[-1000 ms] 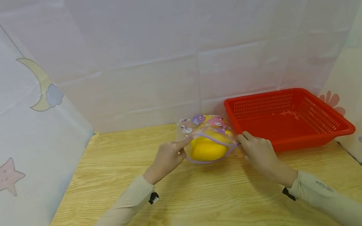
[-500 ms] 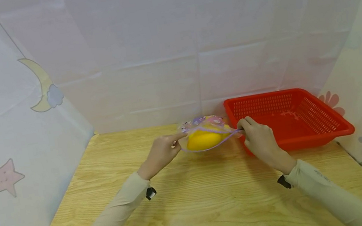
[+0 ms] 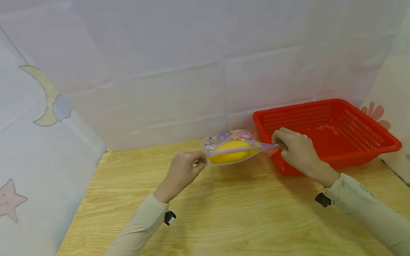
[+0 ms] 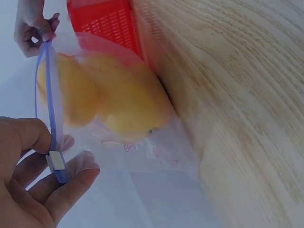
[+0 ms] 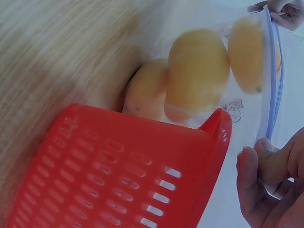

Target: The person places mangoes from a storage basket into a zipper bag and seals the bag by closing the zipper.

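A clear zip bag [image 4: 166, 159] with a purple zip edge hangs between my two hands, its printed cartoon side toward the back wall. Inside are several plump yellow fruits [image 5: 199, 71], mango-like in shape. At one end of the zip my left hand [image 3: 183, 171] pinches the bag's edge, beside a white slider [image 4: 55, 160] on the zip. My right hand [image 3: 301, 155] pinches the opposite corner between thumb and finger. The bag's mouth is drawn out between the hands as a narrow gap. In both wrist views the fruits sit low in the bag, close to the table.
A red slotted plastic basket [image 3: 331, 161] stands on the table to the right, just behind my right hand. The wood-grain table [image 3: 228, 223] runs toward me. A pale printed sheet [image 3: 158, 63] hangs behind it, with more sheets at the sides.
Both hands have risen a little and moved farther apart with the bag. The mouth of the bag, wide before, is now stretched flatter and narrower. The basket stays put.
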A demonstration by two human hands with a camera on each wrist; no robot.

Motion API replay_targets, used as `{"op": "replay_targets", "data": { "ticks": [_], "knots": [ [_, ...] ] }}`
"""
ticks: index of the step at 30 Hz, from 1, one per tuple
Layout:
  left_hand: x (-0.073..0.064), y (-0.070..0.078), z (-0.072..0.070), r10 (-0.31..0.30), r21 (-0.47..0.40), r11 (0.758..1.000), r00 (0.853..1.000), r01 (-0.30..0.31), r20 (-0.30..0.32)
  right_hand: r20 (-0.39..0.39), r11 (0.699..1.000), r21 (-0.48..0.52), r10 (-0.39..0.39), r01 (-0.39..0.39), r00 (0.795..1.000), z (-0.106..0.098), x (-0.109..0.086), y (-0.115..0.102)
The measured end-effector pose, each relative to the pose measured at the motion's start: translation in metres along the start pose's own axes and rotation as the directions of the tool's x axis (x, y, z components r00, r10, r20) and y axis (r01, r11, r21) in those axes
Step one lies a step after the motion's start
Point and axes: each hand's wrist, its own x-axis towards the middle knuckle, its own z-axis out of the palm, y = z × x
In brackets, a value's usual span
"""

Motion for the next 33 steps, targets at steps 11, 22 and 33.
{"op": "replay_targets", "data": {
  "ticks": [11,22,33],
  "knots": [
    [0.002,0.004,-0.003,-0.082,-0.022,0.996,0.988,0.086,0.134,0.105,0.998,0.049,0.044,-0.049,0.994,-0.005,0.001,0.006],
    [0.003,-0.001,-0.005,-0.075,-0.132,0.983,0.936,0.127,0.344,0.099,0.984,0.147,0.090,-0.104,0.991,-0.002,0.006,0.008],
    [-0.014,-0.008,0.003,0.237,-0.196,0.963,0.921,-0.182,0.309,0.148,0.957,0.223,0.156,-0.187,0.977,-0.003,0.008,0.009]
  ]
}}
